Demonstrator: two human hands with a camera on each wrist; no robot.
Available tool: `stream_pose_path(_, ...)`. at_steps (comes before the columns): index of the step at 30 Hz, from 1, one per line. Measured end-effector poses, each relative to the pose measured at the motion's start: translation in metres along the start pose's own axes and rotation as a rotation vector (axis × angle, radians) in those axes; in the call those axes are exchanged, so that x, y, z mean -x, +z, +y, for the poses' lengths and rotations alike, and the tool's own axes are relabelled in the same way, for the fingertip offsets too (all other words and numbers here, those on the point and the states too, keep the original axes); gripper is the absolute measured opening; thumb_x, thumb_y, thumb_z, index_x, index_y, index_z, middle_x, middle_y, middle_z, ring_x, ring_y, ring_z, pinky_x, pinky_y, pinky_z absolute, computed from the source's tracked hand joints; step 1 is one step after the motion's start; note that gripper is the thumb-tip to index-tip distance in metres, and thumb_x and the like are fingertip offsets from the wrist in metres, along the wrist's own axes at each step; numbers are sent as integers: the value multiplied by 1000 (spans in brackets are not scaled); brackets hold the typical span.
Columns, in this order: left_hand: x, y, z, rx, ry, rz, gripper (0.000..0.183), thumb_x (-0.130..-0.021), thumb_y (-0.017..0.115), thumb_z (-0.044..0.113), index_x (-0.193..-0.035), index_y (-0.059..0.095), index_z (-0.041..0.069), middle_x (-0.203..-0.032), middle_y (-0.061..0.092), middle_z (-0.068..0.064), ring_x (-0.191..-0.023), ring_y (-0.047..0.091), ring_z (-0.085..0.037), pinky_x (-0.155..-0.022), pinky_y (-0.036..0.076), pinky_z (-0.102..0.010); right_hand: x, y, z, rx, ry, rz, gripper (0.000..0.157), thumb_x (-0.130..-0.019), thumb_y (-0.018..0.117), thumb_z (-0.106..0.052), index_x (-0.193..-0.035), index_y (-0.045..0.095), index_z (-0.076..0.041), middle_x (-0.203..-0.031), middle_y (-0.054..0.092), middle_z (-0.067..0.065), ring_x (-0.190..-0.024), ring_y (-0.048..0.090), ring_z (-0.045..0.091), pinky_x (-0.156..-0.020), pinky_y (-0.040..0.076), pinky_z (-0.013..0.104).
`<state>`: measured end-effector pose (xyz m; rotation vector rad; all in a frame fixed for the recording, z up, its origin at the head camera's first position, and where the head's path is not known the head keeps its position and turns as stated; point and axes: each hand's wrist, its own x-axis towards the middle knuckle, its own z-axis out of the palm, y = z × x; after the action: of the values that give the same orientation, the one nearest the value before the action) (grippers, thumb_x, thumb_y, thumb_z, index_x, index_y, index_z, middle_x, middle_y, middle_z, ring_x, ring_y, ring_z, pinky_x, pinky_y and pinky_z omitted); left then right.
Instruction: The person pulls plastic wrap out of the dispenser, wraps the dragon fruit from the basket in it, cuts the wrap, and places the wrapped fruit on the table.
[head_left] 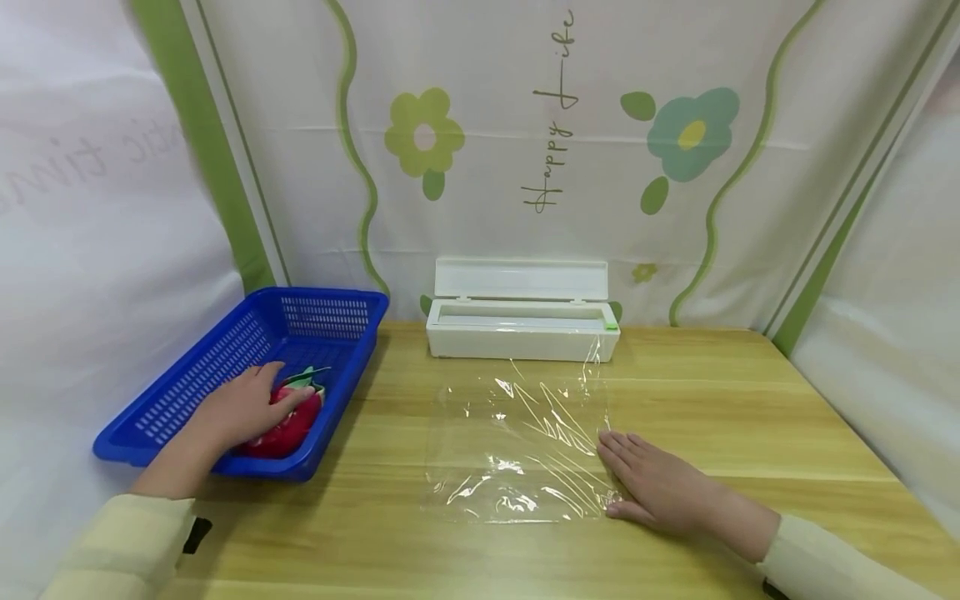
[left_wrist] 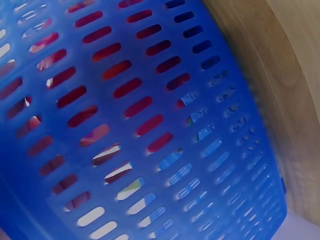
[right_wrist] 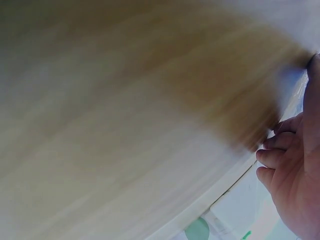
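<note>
In the head view my left hand reaches into the blue basket and lies over a red fruit-like thing with green leaves on top. The thumb lies across its upper side; I cannot tell whether the hidden fingers curl round it. Red also shows through the slots of the basket wall in the left wrist view. My right hand rests flat at the right edge of a sheet of clear plastic film, fingers straight. The film lies on the table, its far edge near a white box.
The long white box stands at the back of the wooden table with its lid raised and a small green piece at its right end. White printed curtains enclose the back and both sides.
</note>
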<state>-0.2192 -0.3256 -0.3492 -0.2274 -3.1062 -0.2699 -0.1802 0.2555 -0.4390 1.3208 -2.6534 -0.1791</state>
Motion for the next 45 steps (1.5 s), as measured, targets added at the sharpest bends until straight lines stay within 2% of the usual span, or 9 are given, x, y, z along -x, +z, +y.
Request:
stream_pose_path(5,-2,2,-3,45,-40,-43,101,-90,40,71,-139,32,-17,-134,39,-44,-119,39,-60,-91,36,-70,0,2,0,7,-2,17,78,-98,43,-57,-138,45,10,-145,41,26,-133,40,38,-107,34,48)
stream_pose_path(13,-3,5,-8,94,-78,-115,99,-90,42,71,-139,33,-15,-124,47,-42,-104,51,-54,-78,47,-64,0,-1,0,-3,-13,13,77,-99,43,-55,-138,44,11,-144,41,27,-132,41,39,-105,35,50)
stream_pose_path(26,-4,0,-4,166,-97,-221,103,-88,47,71,-142,24,-14,-128,43,-44,-107,51,-54,-79,49,-60,0,-4,-2,-17,-10,-14,76,-100,41,-54,-138,43,12,-144,40,29,-132,40,40,-106,34,52)
stream_pose_path(37,-6,-2,-5,240,-118,-247,104,-84,59,66,-140,24,-14,-119,49,-37,-99,55,-47,-75,53,-54,0,0,0,18,-30,10,76,-99,42,-54,-136,45,12,-142,42,29,-131,42,40,-106,35,51)
stream_pose_path(45,-7,-1,-6,276,-140,-260,105,-83,61,65,-141,22,-13,-121,47,-38,-101,53,-48,-77,52,-55,0,-1,0,6,-26,7,76,-99,42,-53,-137,45,12,-142,42,29,-131,42,40,-106,35,51)
